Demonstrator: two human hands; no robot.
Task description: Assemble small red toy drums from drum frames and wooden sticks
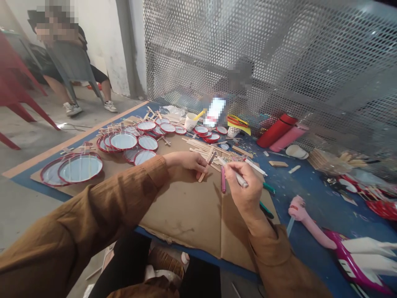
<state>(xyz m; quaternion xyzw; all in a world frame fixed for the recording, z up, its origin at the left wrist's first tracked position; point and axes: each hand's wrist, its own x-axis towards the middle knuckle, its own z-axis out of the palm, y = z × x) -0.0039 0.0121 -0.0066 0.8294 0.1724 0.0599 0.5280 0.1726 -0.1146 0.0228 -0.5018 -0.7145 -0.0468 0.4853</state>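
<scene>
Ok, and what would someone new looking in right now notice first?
Probably the red-rimmed discs clustered across the left of the blue table, and the bright screen at the back centre. Next, the middle: the left hand holds a wooden stick, the right hand a white marker. A red flask stands out at back right.

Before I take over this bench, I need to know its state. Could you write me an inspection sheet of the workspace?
Surface: blue tabletop, with a cardboard sheet over part of it.
Work items: red-rimmed discs grouped at left; loose wooden sticks beyond the hands.
Clutter: paper cup at the back; red bottle and pink bottle at right.
Hands: left hand holds a wooden stick piece; right hand holds a white marker.
Cables: thin pale line on the floor, possibly a cord; cannot tell.
Surroundings: perforated screen behind; red chair at left.
</scene>
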